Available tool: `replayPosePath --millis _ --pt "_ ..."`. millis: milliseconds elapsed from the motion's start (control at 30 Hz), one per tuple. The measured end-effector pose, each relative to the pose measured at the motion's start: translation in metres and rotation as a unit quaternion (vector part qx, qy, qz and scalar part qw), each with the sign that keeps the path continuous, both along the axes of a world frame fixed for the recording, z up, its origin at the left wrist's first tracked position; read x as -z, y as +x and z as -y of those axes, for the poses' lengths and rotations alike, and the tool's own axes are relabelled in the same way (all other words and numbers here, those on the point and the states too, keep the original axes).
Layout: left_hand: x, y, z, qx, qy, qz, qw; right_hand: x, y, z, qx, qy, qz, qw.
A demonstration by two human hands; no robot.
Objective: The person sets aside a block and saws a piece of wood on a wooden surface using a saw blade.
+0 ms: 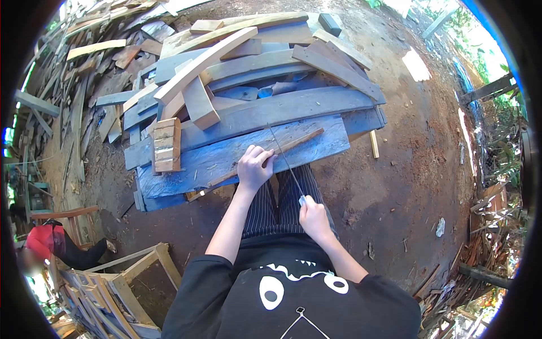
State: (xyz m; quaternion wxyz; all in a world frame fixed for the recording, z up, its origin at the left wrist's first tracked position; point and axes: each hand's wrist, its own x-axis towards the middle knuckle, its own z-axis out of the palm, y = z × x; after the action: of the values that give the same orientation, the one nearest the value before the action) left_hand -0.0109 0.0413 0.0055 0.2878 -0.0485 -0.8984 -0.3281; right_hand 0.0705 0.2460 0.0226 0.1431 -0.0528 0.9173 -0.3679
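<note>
My left hand (255,168) presses down on a thin brown strip of wood (302,139), its fingers curled around it. The strip lies on a wide, rough board (197,161) at the near side of the woodpile. In my right hand (315,218) is the pale handle of a handsaw (288,164). Its long narrow blade is seen edge-on and crosses the strip just right of my left hand. The teeth cannot be made out, nor how deep the blade sits in the wood.
Planks (243,66) are heaped beyond the board. A stack of short blocks (167,145) sits at its left. Scrap wood (84,73) covers the ground far left. A wooden frame (132,277) stands lower left, near a person in red (48,240).
</note>
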Motion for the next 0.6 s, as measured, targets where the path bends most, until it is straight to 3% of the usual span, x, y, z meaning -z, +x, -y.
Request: replayPosePath --millis 200,300,500,600 --pt "0.002 0.0 0.001 -0.002 -0.005 -0.004 1.0 0.013 -0.058 0.042 -0.011 -0.036 -0.044 0.998" --pt "0.002 0.001 0.001 -0.011 -0.016 -0.001 1.0 0.025 -0.053 0.037 -0.009 -0.034 -0.066 0.997" --pt "0.001 0.0 0.001 -0.004 -0.008 0.002 1.0 -0.013 -0.003 -0.003 -0.009 -0.025 0.031 0.999" --pt "0.0 0.001 0.001 0.003 -0.005 -0.001 1.0 0.0 -0.025 0.014 -0.027 -0.041 -0.033 0.998"
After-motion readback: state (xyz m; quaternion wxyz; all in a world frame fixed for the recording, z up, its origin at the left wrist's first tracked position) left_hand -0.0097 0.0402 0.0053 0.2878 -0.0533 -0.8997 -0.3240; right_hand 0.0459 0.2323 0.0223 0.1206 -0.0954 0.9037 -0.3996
